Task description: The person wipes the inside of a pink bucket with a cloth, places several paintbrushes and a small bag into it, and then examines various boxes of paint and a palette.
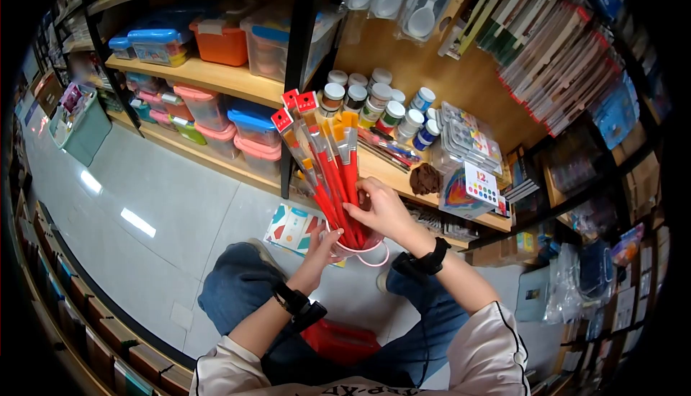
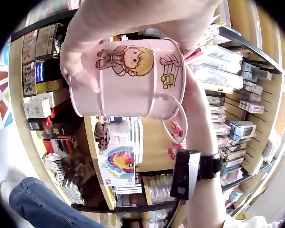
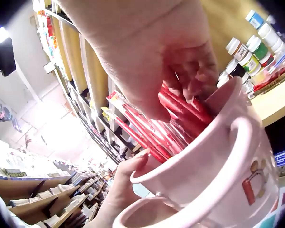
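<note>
Indoors, shelving: tall pale-wood shelves (image 1: 183, 73) with black uprights fill the far side.
Floor: glossy grey tiles (image 1: 176, 201) stretch away to the left.
Person: a wearer of blue denim jeans (image 1: 241, 277) and a white top, knees apart, faces the shelves.
Bin: a pale teal plastic bin (image 1: 85, 135) stands far left on the floor.
Box: an orange plastic box (image 1: 223, 43) sits on a far-left shelf.
Brushes: a bundle of flat, gold-bristled paintbrushes with red handles (image 1: 337, 193), several with red tags, stands heads up, handle ends inside the cup.
Booklet: a flat white piece with teal and red shapes (image 1: 291, 227) lies on the floor, just left of and beyond the cup.
Cup: a pink, loop-handled cup printed with a cartoon figure (image 2: 128, 97) is held near, above the gap between the knees.
Right hand: fingers and thumb (image 1: 378, 212) are clamped on the red handles.
Left hand: its fingers (image 1: 322, 250) are wrapped around the cup.
Jars: small white-lidded paint jars (image 1: 391, 117) cluster on the shelf, far and right of the brushes.
</note>
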A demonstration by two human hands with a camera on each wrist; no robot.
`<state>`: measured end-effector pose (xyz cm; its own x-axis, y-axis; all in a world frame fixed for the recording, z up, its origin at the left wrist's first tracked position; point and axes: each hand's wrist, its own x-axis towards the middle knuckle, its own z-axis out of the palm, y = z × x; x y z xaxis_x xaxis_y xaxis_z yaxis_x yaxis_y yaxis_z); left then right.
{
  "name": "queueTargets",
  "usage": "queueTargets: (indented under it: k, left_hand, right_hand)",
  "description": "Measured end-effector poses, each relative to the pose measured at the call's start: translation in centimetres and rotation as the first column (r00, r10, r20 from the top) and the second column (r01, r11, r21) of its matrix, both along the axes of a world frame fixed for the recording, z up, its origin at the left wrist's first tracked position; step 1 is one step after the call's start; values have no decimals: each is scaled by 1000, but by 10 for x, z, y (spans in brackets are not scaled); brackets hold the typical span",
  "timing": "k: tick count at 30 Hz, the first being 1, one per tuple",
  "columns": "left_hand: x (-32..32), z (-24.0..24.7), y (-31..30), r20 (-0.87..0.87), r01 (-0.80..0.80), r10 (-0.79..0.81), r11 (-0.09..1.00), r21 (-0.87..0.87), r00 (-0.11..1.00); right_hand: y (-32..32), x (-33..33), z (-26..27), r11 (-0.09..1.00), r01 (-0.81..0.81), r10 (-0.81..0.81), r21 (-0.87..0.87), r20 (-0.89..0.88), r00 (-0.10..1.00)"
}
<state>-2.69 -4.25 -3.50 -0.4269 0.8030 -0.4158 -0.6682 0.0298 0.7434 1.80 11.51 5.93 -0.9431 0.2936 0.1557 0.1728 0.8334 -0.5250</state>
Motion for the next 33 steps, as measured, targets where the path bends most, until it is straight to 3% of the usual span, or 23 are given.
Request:
queueTargets:
  k: [3, 4, 5, 8, 14, 20, 23, 25, 27, 29, 31, 33]
  left_hand:
    - [0, 2, -2, 21, 19, -19, 1000, -22, 1000]
    - [0, 0, -2, 18, 16, -16, 1000, -21, 1000]
    - [-1, -2, -2, 33, 17, -17, 1000, -14, 999]
    - [-2, -4, -2, 43, -2, 2, 1000, -11, 999]
    - [-2, 0, 0, 37, -29, 29, 999, 14, 999]
    - [2, -4, 3, -18, -40, 40, 999, 8, 999]
    - [4, -8, 5, -52, -48, 47, 999, -13, 998]
    - [5, -11, 6, -67, -50, 48, 998, -33, 997]
    - [8, -12, 7, -69, 0, -2, 1000, -27, 998]
    - [13, -14, 9, -71, 6, -7, 1000, -24, 997]
    - [16, -12, 10, -72, 6, -8, 1000, -21, 997]
    - [19, -8, 10, -109, 2, 1, 1000, 26, 994]
  right_hand:
    - [-6, -6, -2, 998, 56, -56, -30, 11, 998]
    - [-6, -10, -14, 998, 59, -57, 15, -130, 990]
    - [-5, -10, -17, 998, 56, -54, 17, -132, 990]
    - [-6, -12, -16, 994, 76, -72, 78, -56, 996]
    - [-6, -10, -8, 984, 180, -178, 14, -110, 978]
    - [-4, -6, -1, 968, 251, -251, -20, -12, 968]
    - [6, -6, -1, 962, 265, -270, -73, -73, 960]
    - [22, -8, -12, 974, 226, -224, -28, -291, 930]
    - [28, -9, -12, 973, 204, -229, -108, -331, 916]
    - [22, -7, 2, 899, 189, -294, -394, -225, 929]
    - [20, -6, -2, 928, 178, -283, -327, -310, 908]
    - [23, -8, -12, 837, 113, -292, -535, -263, 920]
